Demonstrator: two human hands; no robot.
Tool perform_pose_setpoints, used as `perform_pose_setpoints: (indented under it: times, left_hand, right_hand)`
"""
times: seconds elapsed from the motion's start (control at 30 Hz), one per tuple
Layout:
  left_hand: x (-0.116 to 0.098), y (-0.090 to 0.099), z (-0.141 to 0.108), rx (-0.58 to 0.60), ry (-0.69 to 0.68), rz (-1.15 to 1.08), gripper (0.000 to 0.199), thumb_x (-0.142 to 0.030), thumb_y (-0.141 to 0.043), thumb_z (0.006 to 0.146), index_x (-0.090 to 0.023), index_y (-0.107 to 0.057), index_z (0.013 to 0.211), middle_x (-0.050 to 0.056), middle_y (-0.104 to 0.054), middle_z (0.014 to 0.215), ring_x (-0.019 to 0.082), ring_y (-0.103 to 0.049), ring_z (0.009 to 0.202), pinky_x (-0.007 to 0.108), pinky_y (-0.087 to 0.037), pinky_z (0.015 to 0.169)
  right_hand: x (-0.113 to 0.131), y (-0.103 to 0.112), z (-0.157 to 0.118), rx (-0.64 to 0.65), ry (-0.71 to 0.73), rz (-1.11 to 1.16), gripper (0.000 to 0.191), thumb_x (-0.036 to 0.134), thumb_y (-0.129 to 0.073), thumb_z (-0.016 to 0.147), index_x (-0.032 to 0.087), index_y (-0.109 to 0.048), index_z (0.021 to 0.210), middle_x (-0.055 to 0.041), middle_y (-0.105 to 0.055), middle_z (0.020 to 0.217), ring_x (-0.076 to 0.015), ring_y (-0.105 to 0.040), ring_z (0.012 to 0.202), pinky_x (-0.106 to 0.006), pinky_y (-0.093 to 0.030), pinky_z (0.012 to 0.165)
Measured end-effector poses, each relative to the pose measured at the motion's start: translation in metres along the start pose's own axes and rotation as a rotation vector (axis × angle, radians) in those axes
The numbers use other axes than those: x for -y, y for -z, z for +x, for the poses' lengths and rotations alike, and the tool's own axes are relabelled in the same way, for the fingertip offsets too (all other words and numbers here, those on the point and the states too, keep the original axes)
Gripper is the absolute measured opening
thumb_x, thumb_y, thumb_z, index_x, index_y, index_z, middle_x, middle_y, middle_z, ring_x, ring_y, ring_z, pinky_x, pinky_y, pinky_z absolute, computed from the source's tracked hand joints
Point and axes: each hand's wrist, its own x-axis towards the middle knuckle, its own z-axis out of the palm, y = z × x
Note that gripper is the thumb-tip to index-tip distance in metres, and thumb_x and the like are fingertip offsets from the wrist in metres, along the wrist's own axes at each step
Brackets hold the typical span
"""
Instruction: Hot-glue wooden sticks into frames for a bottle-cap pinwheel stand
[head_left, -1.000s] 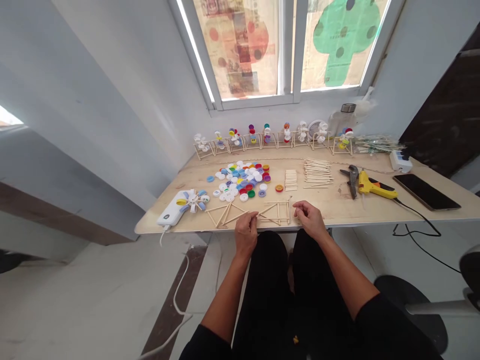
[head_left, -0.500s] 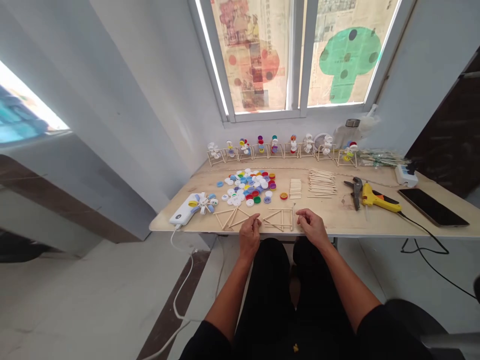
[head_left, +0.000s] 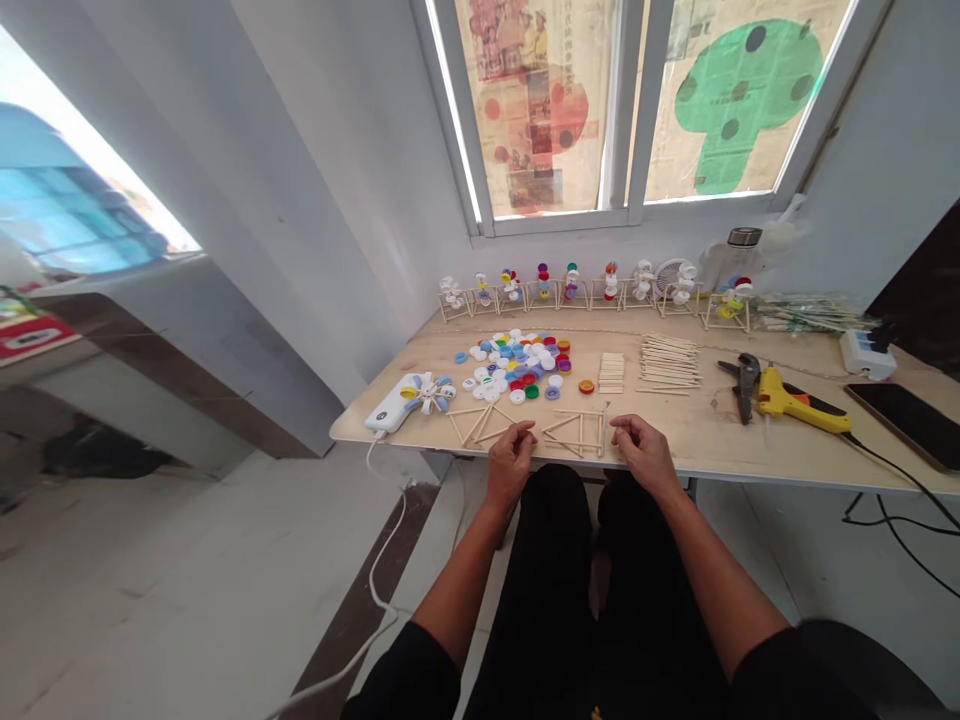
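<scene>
My left hand [head_left: 511, 458] rests at the table's front edge with its fingers curled together; anything between them is too small to make out. It lies between two stick frames, a triangular one [head_left: 480, 424] on its left and a squarish one [head_left: 576, 432] on its right. Just right of the squarish frame is my right hand [head_left: 642, 452], its fingers also bent together near a thin upright stick [head_left: 604, 428]. Whether it holds anything cannot be seen. Bottle caps [head_left: 517, 368] in many colours lie heaped behind my left hand.
Stick bundles [head_left: 669, 362] and short sticks [head_left: 611, 372] lie behind my right hand. Pliers [head_left: 744, 386], a yellow glue gun [head_left: 802, 405] and a phone [head_left: 907, 422] are at right. A cap pinwheel [head_left: 428, 393] leans on a white power bank [head_left: 391, 405]. Finished pinwheels [head_left: 543, 288] line the back.
The camera view has turned left, so the table and both hands appear farther right. The hands have hardly moved relative to the stick frames.
</scene>
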Motion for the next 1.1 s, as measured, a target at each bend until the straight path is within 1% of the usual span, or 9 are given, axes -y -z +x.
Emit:
perform_pose_setpoints:
  times: [0.1,0.2,0.3,0.4,0.57,0.87,1.1]
  left_hand:
    - [-0.001,0.006,0.001,0.056,-0.018,-0.008,0.022,-0.021,-0.051,0.082,-0.018,-0.059,0.103,0.001,-0.066,0.078,0.012,-0.064,0.071,0.025,-0.052,0.071]
    - [-0.003,0.01,0.003,0.108,-0.045,0.006,0.015,-0.02,-0.055,0.079,-0.019,-0.061,0.092,0.0,-0.066,0.077,0.013,-0.063,0.071,0.026,-0.052,0.071]
    - [-0.004,0.01,0.007,0.145,-0.071,0.03,0.009,-0.019,-0.058,0.076,-0.019,-0.062,0.084,0.001,-0.066,0.076,0.014,-0.063,0.071,0.028,-0.052,0.071]
    - [-0.003,0.008,0.01,0.168,-0.084,0.051,0.008,-0.017,-0.059,0.074,-0.019,-0.062,0.082,0.001,-0.065,0.076,0.014,-0.062,0.071,0.028,-0.051,0.07]
    - [0.001,0.006,0.014,0.175,-0.078,0.075,0.007,-0.018,-0.058,0.076,-0.019,-0.061,0.082,0.001,-0.065,0.075,0.014,-0.061,0.071,0.027,-0.05,0.068]
    - [0.002,0.002,0.018,0.165,-0.049,0.102,0.005,-0.02,-0.056,0.078,-0.02,-0.061,0.076,0.0,-0.063,0.071,0.013,-0.058,0.066,0.026,-0.046,0.064]
    - [0.003,0.002,0.018,0.163,-0.052,0.103,0.006,-0.018,-0.058,0.077,-0.02,-0.063,0.078,0.001,-0.066,0.073,0.014,-0.06,0.069,0.027,-0.048,0.067]
  right_hand:
    - [0.0,0.0,0.0,-0.001,0.006,-0.004,0.028,0.034,-0.048,0.077,0.017,-0.061,0.094,-0.0023,-0.065,0.069,-0.0143,-0.056,0.06,-0.026,-0.043,0.057]
    - [0.0,0.0,-0.001,0.0,0.007,-0.006,0.028,0.036,-0.047,0.078,0.017,-0.061,0.094,-0.0023,-0.065,0.069,-0.0138,-0.055,0.058,-0.026,-0.043,0.055]
    - [0.0,0.0,0.0,0.002,0.004,-0.004,0.029,0.036,-0.047,0.078,0.016,-0.06,0.094,-0.0026,-0.064,0.069,-0.014,-0.056,0.058,-0.026,-0.043,0.056]
    - [-0.001,0.0,0.001,0.004,-0.002,-0.005,0.029,0.036,-0.048,0.078,0.016,-0.06,0.094,-0.0027,-0.065,0.069,-0.0142,-0.057,0.059,-0.026,-0.043,0.056]
    - [-0.001,0.0,0.002,0.006,-0.013,-0.015,0.029,0.037,-0.049,0.077,0.016,-0.061,0.094,-0.0026,-0.065,0.068,-0.0141,-0.056,0.057,-0.026,-0.043,0.056]
    - [-0.002,0.0,0.002,0.004,-0.035,-0.015,0.029,0.038,-0.05,0.078,0.017,-0.061,0.094,-0.0023,-0.065,0.069,-0.0148,-0.059,0.061,-0.026,-0.045,0.06]
    - [-0.005,0.001,0.003,0.011,-0.042,-0.005,0.028,0.038,-0.05,0.08,0.017,-0.061,0.095,-0.0026,-0.064,0.069,-0.0155,-0.059,0.063,-0.027,-0.045,0.061]
